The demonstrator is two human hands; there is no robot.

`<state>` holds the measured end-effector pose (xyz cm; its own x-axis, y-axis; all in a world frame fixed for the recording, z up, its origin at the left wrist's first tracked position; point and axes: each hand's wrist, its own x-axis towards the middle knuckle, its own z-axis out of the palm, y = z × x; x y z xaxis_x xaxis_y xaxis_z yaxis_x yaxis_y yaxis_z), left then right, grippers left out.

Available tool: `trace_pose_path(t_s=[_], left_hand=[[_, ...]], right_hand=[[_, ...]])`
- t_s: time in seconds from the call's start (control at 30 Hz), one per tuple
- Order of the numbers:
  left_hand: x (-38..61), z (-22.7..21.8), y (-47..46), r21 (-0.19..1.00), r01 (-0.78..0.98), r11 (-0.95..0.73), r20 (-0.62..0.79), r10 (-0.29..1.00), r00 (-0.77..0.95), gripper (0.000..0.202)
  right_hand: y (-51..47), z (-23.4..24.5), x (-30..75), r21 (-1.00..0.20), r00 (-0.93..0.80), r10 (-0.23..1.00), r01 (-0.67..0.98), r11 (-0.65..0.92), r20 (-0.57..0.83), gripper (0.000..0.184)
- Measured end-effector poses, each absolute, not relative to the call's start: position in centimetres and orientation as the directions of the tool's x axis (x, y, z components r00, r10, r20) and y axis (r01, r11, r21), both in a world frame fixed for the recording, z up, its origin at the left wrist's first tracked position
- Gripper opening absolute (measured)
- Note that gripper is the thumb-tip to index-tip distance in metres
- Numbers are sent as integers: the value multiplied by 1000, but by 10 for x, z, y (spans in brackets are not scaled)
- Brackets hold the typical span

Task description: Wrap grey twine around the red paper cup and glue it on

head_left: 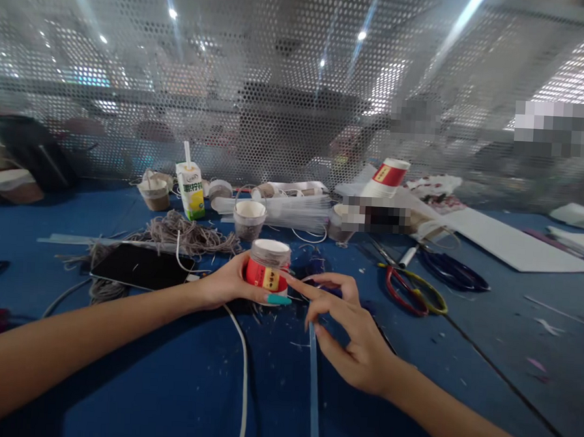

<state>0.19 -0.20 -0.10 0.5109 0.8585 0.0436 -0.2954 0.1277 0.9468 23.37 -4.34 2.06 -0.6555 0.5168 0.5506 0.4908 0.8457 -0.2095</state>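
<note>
"Why does the left hand (pixel 228 282) wrap the cup (pixel 268 278)?"

"To steady it upright, I'd guess; that grip is closed round its side, thumb across the front."

"And the right hand (pixel 354 339)?"

"Half spread, apparently empty, index fingertip at the cup (touching? I can't tell). Scissors (pixel 415 293) lie beyond that grip."

Blue tabletop (pixel 156 374) with grey yarn (pixel 188 232), a drink carton (pixel 191 192), scissors (pixel 401 272), probably plastic strips (pixel 287 213)

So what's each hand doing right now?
Left hand: closed around the red-and-white cup.
Right hand: loosely open beside the cup, nothing visibly held.
</note>
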Motion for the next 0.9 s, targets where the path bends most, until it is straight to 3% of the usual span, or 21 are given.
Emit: trace_pose_path(t_s=[0.23,0.53,0.9], left_hand=[[2,5,-3,951,-287,112,61,845,531,58],[-6,-1,0,926,-348,145,93,808,582,55],[-6,-1,1,930,-329,164,68,802,594,52]], right_hand=[[-50,25,229,-229,-691,536,491,840,485,24],[-44,24,231,-316,-603,594,510,800,532,24],[-47,28,229,-298,-704,533,442,846,470,27]])
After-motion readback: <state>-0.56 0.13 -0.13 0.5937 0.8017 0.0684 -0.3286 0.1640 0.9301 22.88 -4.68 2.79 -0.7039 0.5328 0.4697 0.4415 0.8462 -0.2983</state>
